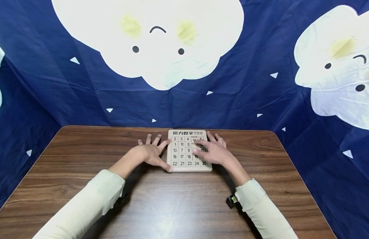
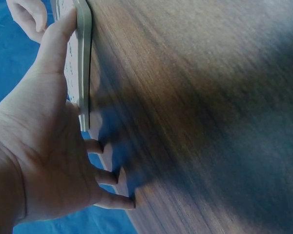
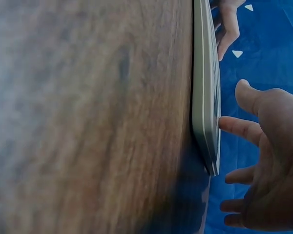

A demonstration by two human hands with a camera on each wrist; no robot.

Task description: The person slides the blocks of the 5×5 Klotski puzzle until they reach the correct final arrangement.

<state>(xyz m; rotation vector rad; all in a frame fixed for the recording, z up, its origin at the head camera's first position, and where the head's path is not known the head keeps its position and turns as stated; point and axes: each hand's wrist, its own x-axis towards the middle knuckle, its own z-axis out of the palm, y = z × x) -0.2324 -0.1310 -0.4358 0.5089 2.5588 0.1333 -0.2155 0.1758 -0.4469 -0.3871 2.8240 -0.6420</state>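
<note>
A pale number sliding puzzle [image 1: 189, 169], with Chinese lettering across its top and rows of numbered tiles, lies on the table. My left hand [image 1: 149, 154] is at its left side, fingers spread. The left thumb [image 2: 58, 36] presses the near left corner, and the index fingertip meets the left edge higher up. Over the puzzle's right part, my right hand [image 1: 215, 152] reaches in with its index fingertip on the tile marked 14 [image 1: 194, 140]. This tile sits slightly out of line, with a narrow gap above it. The right hand covers several tiles in the right columns.
The brown wood-grain table [image 1: 172, 205] carries the puzzle near its back edge. Directly behind hangs a dark blue cloth [image 1: 136, 99] printed with white clouds and small triangles, which also runs along both sides.
</note>
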